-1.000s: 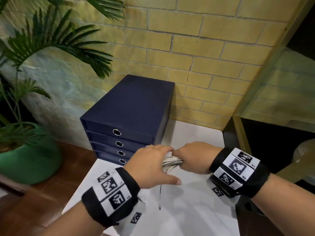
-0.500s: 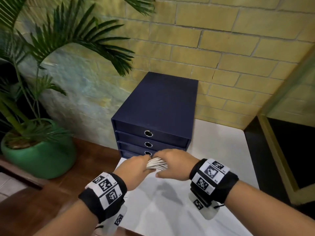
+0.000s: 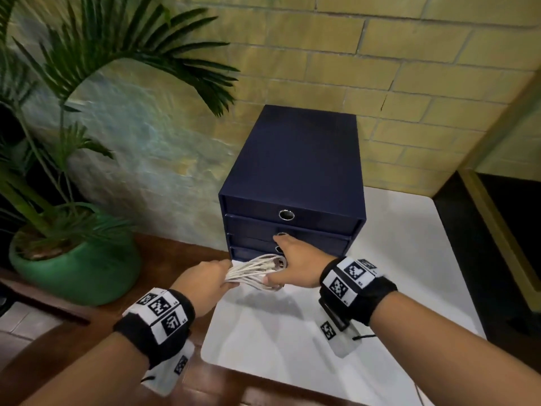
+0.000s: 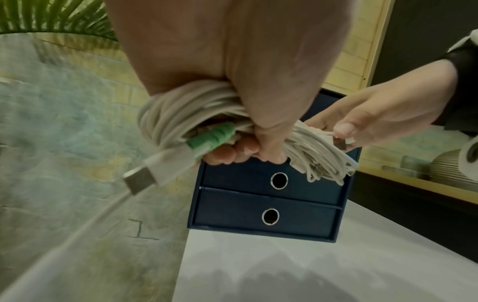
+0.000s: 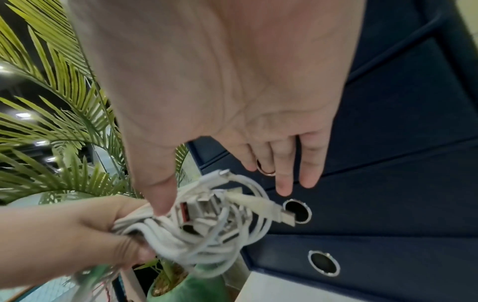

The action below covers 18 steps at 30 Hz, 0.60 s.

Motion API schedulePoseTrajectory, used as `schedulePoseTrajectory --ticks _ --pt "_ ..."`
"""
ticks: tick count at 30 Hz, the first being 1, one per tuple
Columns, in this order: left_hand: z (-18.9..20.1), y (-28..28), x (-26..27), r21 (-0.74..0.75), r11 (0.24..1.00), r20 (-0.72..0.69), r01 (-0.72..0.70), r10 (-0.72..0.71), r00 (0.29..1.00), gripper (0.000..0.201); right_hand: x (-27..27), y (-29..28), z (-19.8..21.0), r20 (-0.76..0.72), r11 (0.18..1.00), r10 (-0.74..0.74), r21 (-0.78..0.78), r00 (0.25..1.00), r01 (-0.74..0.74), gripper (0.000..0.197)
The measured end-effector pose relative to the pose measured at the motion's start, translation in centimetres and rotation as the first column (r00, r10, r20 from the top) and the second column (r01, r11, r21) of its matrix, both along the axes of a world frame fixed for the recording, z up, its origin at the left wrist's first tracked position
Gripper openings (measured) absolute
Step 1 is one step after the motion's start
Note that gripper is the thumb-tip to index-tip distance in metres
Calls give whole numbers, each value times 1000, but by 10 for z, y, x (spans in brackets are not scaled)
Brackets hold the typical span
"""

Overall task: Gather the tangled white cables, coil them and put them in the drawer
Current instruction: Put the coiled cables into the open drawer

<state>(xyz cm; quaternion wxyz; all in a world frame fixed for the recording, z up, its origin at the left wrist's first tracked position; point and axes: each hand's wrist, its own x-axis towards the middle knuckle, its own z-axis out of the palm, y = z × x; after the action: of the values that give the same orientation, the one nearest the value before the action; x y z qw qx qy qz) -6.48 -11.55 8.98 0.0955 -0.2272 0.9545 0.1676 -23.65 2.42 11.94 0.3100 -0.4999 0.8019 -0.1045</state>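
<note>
My left hand (image 3: 209, 276) grips a coiled bundle of white cables (image 3: 254, 269) just in front of the dark blue drawer unit (image 3: 292, 159). The left wrist view shows the coil (image 4: 175, 110) squeezed in my fist, with a USB plug and a green collar sticking out. My right hand (image 3: 295, 256) reaches over the coil with straight fingers onto the second drawer's front, beside its ring pull. In the right wrist view its fingertips (image 5: 284, 190) lie on the drawer fronts (image 5: 388, 183) and its thumb touches the coil (image 5: 207, 230). All drawers look closed.
The drawer unit stands at the back left of a white table (image 3: 380, 288), against a yellow brick wall. A palm in a green pot (image 3: 76, 259) stands left of the table on the wooden floor. A dark panel with a yellow frame (image 3: 497, 230) borders the table's right side.
Both hands carried the coil closer to the drawer unit. My right hand released its grip on the coil and stretched its fingers onto the drawer fronts; the left hand keeps holding the coil.
</note>
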Motion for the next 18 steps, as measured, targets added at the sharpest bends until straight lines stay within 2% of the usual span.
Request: schedulePoseTrajectory --ticks 4,9,12,13,15,17,18 --pt "6 1 4 12 998 -46 54 -53 998 22 24 16 -4 26 999 -5 -39 1000 6 95" --pt "9 4 9 -79 993 -115 93 -101 988 74 45 35 5 26 999 23 -44 999 -22 85" --pt "11 5 8 -117 987 -127 114 -129 984 87 46 40 19 -92 998 70 -5 993 -70 64" --pt "13 7 7 -111 987 -129 115 -129 983 89 45 41 25 -144 998 39 -49 989 -46 52" --pt "17 12 3 -92 989 -139 114 -126 982 86 38 46 37 -190 970 -123 -230 974 77 35" --pt "22 15 -3 -79 992 -145 95 -106 984 77 25 52 42 -260 908 -276 -387 925 162 33" --pt "23 16 -6 -72 994 -144 83 -93 985 73 17 56 42 -326 901 -305 -404 895 160 31"
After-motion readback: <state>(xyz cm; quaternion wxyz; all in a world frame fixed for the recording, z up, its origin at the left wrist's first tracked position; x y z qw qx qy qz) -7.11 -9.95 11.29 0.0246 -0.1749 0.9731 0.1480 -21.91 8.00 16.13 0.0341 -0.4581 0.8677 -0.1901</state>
